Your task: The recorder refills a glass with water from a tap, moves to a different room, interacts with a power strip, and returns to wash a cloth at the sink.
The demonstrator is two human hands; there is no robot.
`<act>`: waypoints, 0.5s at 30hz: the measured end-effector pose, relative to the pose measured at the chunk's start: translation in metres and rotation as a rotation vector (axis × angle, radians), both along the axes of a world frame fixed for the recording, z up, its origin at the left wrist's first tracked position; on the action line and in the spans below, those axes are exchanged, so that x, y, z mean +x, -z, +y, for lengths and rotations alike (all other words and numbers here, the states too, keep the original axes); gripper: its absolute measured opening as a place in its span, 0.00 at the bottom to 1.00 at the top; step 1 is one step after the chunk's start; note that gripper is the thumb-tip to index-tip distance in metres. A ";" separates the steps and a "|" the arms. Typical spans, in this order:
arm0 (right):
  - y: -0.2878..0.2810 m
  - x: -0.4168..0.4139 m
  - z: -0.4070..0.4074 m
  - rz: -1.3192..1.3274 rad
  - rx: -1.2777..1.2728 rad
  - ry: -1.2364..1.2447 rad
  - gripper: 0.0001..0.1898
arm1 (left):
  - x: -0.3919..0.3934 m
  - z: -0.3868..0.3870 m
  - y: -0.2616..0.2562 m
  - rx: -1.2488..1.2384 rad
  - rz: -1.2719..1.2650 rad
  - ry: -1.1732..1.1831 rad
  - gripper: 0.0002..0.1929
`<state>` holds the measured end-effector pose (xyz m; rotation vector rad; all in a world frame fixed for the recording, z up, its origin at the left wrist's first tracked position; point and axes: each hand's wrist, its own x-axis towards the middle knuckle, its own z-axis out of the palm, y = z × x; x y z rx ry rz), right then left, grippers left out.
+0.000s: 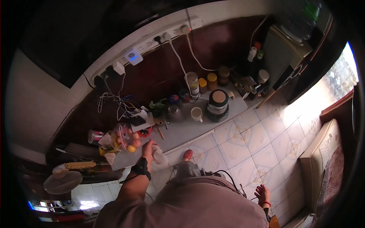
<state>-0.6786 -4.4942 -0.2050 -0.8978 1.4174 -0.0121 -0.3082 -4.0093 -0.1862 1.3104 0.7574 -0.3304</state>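
My left hand (148,147) is at the front edge of a long grey tabletop (182,129), wearing a black wrist strap. From it hangs a whitish, crumpled cloth or bag (159,155), partly over the floor. Close by on the table lies a clear plastic bag of round fruit (122,138), with a yellow fruit (131,148) at its near side. A red tray (145,132) with small dark items and an orange pencil-like stick (161,133) are just beyond. Low at my right side, my right hand (262,192) hangs over the tiled floor, fingers apart and holding nothing.
Along the table stand a white mug (196,114), a kettle-like pot (219,102), a glass jar (174,112) and yellow-lidded jars (212,81). Cords drop from a wall power strip (148,44). A fan (62,182) stands left, a padded seat (320,162) right.
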 end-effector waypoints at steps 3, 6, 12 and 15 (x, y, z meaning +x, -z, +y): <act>0.016 0.007 -0.003 -0.230 0.003 -0.026 0.15 | 0.033 0.043 0.021 0.047 -0.103 -0.284 0.13; -0.009 0.046 0.039 -0.105 -0.049 -0.053 0.17 | 0.065 0.108 0.063 -0.083 -0.173 -0.365 0.11; -0.076 0.138 0.140 0.141 -0.037 -0.314 0.15 | 0.127 0.140 0.064 -0.093 -0.086 -0.307 0.16; -0.100 0.185 0.175 0.149 -0.099 -0.418 0.17 | 0.146 0.150 0.064 -0.161 0.039 -0.377 0.17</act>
